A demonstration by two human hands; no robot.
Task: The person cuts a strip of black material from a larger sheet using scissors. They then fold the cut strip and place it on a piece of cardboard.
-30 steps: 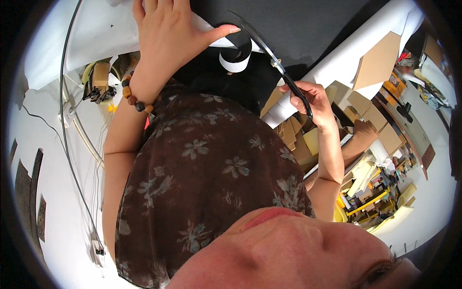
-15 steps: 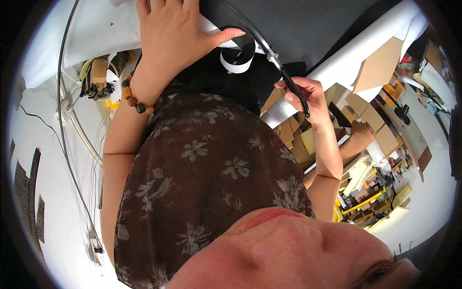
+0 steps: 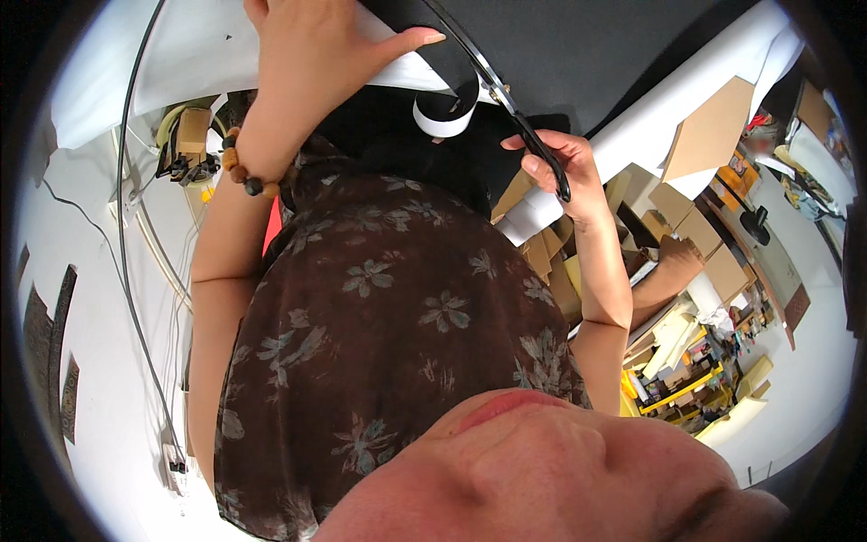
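Observation:
My left hand (image 3: 316, 63) presses down with its thumb stretched out to the right, and its fingertips pass out of the top edge. White sheet material (image 3: 208, 54) lies under and beside it. My right hand (image 3: 571, 172) grips the black handles of a pair of long scissors (image 3: 488, 77). The blades point up and left along the edge of a dark grey sheet (image 3: 578, 54), their tips out of view. Between the hands, a strip with a white underside (image 3: 442, 124) curls down in a loop below the blades.
A white roll (image 3: 650, 99) runs along the right side, with a brown cardboard piece (image 3: 709, 126) on it. Cardboard boxes and cluttered yellow shelving (image 3: 695, 388) stand farther right. A black cable (image 3: 126, 244) hangs at the left.
My right hand and the scissors have moved slightly up and left. My left hand has shifted a little to the left, still spread.

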